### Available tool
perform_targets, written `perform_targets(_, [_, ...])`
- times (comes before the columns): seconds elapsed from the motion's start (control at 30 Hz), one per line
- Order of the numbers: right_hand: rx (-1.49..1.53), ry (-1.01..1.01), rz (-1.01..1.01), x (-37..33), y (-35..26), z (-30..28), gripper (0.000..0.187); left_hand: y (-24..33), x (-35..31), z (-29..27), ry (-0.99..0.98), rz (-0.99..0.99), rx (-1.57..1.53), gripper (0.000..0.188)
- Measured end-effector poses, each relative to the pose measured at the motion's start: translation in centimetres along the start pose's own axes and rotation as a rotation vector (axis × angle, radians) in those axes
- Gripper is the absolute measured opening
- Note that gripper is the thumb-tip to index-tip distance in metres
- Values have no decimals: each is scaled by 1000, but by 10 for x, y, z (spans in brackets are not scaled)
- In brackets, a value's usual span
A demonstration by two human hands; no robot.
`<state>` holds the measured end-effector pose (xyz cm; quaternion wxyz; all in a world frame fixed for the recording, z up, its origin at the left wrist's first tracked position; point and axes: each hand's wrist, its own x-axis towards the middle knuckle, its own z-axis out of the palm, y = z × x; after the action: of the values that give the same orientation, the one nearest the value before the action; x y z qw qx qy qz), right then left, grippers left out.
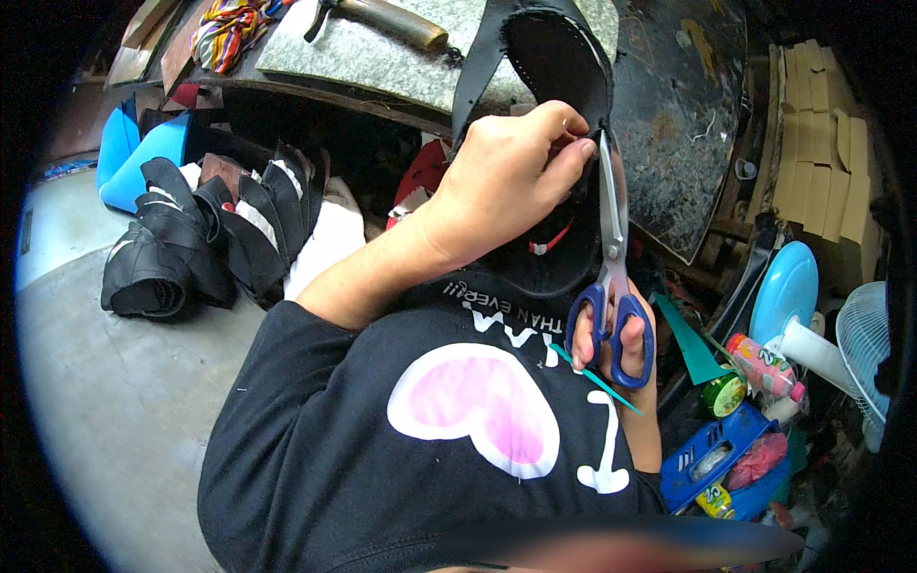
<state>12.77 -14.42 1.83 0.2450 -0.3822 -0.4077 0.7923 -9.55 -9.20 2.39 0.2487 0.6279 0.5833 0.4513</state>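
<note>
My left hand (521, 172) is closed in a pinch on the edge of a black shoe upper (564, 62), a curved piece with a row of small holes or stitches along its rim. The upper rises from my fingers over the edge of the workbench. In my right hand (630, 344) are scissors (613, 244) with blue handles, fingers through the loops and blades pointing up. Their tips meet the upper's edge right beside my left thumb; the blades look nearly closed. A thin green strip (611, 382) lies across by my right fingers.
On the bench, a pale stone slab (382, 72) carries a wooden-handled hammer (396, 21); colourful cords (227, 38) lie left of it. Black pieces (191, 239) are piled at left near blue sheet (143, 153). At right stand cardboard (812, 143), a fan (864, 344), a pink bottle (759, 363) and a blue basket (712, 458).
</note>
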Motion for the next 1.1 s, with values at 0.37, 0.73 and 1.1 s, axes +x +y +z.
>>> perform_targets(0.37, [27,-9,13,4,4,-5,83,1,1,1,-20,-9,-1,19])
perform_targets(0.73, [79,-27,7,6,6,-6,82,-5,-2,10,43,155,87,16])
perform_targets(1.1, [-98,68,-21,6,2,-3,70,-11,-5,12,56,248,135,16])
